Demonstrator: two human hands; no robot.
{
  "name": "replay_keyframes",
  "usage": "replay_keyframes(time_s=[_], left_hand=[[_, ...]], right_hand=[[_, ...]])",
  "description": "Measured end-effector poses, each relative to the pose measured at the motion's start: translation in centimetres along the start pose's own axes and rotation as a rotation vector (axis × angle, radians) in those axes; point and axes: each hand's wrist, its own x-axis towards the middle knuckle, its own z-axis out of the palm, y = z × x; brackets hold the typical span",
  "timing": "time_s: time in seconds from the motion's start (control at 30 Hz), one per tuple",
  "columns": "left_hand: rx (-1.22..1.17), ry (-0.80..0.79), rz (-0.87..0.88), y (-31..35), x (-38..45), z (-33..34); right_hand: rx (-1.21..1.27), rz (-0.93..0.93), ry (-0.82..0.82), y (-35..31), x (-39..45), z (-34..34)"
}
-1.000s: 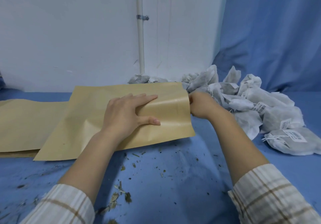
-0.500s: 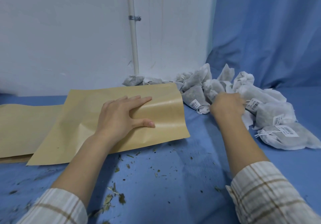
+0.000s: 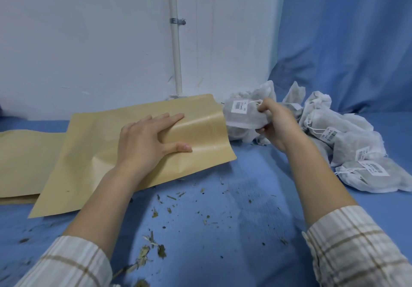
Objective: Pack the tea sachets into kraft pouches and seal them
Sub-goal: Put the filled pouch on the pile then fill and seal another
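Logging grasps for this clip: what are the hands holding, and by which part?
Right hand grips a tea sachet at its drawstring end. Left hand grips the kraft pouch near its open end.

We see a flat tan kraft pouch (image 3: 93,153) lying on the blue worktop (image 3: 223,220), its mouth end lifted and curling. Just beside that mouth is a white mesh tea sachet (image 3: 243,115) with a printed label, raised off the heap of similar sachets (image 3: 347,144) to its right.
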Motion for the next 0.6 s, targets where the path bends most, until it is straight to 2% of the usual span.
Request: replay_keyframes(time_s=[0.1, 0.23, 0.3, 0.33, 0.4, 0.47, 0.57, 0.6], left_hand=[[-0.054, -0.026, -0.02, -0.2, 0.1, -0.3], [-0.18, -0.091, 0.049, 0.2, -0.1, -0.4], [-0.179, -0.105, 0.078, 0.5, 0.0, -0.1], [-0.172, -0.109, 0.087, 0.6, 0.0, 0.0], [-0.151, -0.121, 0.1, 0.6, 0.0, 0.2], [-0.148, -0.146, 0.102, 0.3, -0.1, 0.1], [-0.136, -0.168, 0.116, 0.0, -0.1, 0.2], [-0.117, -0.165, 0.119, 0.0, -0.1, 0.2]], right_hand=[[-0.11, 0.033, -0.156, 0.3, -0.2, -0.5], [-0.144, 0.002, -0.447, 0.6, -1.1, 0.7], [-0.218, -0.015, -0.454, 1.0, -1.4, 2.5], [-0.254, -0.001, -0.404, 1.4, -1.1, 3.6], [-0.201, 0.188, -0.323, 2.0, -1.1, 5.1], [-0.241, 0.336, -0.402, 2.4, -1.7, 5.5], [-0.358, 0.236, -0.546, 2.8, -2.6, 5.1], [-0.366, 0.176, -0.538, 2.8, -2.6, 5.1]])
